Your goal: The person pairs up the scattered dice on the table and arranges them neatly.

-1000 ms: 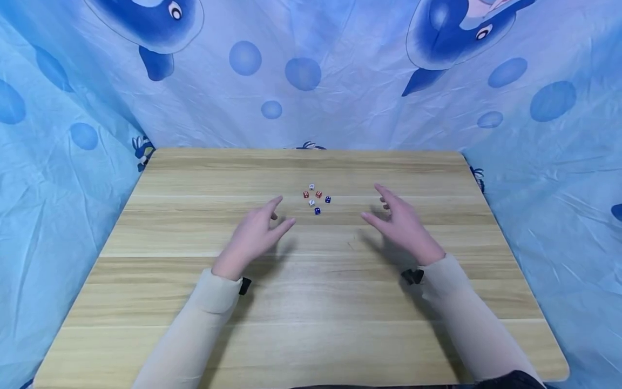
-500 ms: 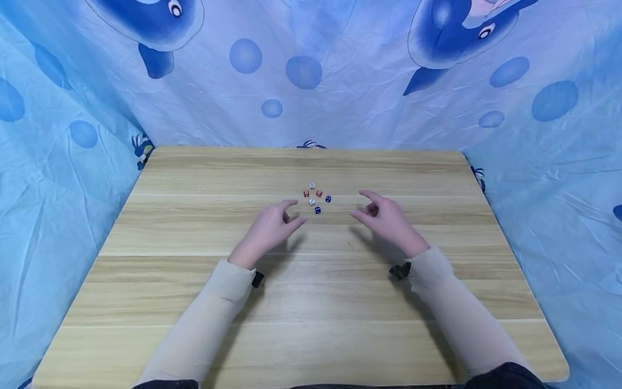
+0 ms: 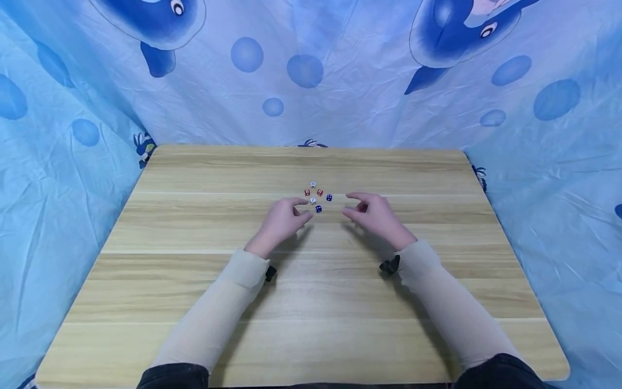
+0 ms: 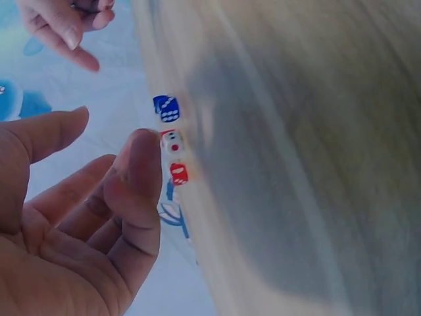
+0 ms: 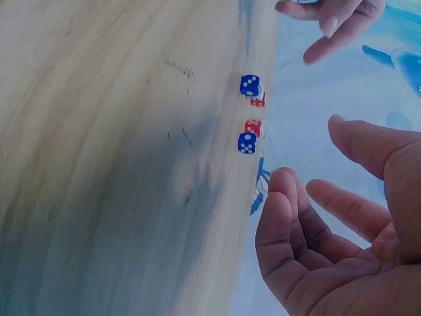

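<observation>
Several small dice lie in a loose cluster on the wooden table: a white die at the back, two red dice, another white die and two blue dice. My left hand hovers just left of them, thumb and index finger apart, its fingertips near the front white and blue dice. To their right, my right hand is held with thumb and fingers spread, nearest the right blue die. Neither palm holds anything in the wrist views.
A blue curtain with cartoon whales and bubbles hangs behind the table and along both sides. Black wrist devices sit at the cuffs of the light sleeves.
Both hands have moved inward toward the dice, the left rightward and the right leftward. The gap between thumb and index finger has narrowed on each. The dice lie as before.
</observation>
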A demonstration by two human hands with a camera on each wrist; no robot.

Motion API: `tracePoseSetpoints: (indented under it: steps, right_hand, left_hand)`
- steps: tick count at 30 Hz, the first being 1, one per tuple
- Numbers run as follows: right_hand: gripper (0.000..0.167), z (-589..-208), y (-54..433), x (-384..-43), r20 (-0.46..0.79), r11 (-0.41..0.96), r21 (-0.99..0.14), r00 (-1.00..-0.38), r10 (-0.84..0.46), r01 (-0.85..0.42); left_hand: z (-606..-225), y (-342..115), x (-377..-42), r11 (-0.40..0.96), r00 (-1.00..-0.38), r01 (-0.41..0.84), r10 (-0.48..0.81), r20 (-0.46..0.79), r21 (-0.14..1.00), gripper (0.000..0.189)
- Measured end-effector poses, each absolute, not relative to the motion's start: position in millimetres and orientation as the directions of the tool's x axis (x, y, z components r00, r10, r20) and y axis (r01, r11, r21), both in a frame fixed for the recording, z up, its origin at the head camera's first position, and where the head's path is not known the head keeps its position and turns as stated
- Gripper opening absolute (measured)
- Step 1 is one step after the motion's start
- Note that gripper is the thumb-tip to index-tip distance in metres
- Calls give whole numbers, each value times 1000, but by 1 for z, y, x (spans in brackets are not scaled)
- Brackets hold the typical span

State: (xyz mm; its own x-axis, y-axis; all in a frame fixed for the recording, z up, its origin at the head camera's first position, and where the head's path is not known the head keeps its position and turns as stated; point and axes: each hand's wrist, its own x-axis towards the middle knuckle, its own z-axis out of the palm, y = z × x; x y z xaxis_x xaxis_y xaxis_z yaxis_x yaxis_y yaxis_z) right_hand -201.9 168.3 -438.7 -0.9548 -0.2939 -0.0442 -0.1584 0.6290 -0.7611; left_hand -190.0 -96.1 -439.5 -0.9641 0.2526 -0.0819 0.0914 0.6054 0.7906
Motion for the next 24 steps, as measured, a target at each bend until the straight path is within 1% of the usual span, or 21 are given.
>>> tracePoseSetpoints:
  steps: [7, 14, 21, 24]
  right_hand:
    - [54, -442, 158, -205, -100, 623, -773, -947, -305, -119]
    - [56, -448, 151, -207, -132, 619, -780, -945, -299, -86]
    - [56, -451, 148, -210, -139, 610, -788, -942, -307, -82]
    - [56, -452, 146, -211, -143, 607, -790, -938, -316, -84]
  left_hand:
    - [-446, -87, -196, 592, -972, 41, 209, -104, 805, 43]
    - [-450, -83, -202, 610, -967, -25, 186, -174, 792, 42]
    - [-457, -74, -210, 717, -976, 35, 174, -130, 696, 43]
    - [-456, -69, -213, 749, -976, 40, 173, -136, 662, 42]
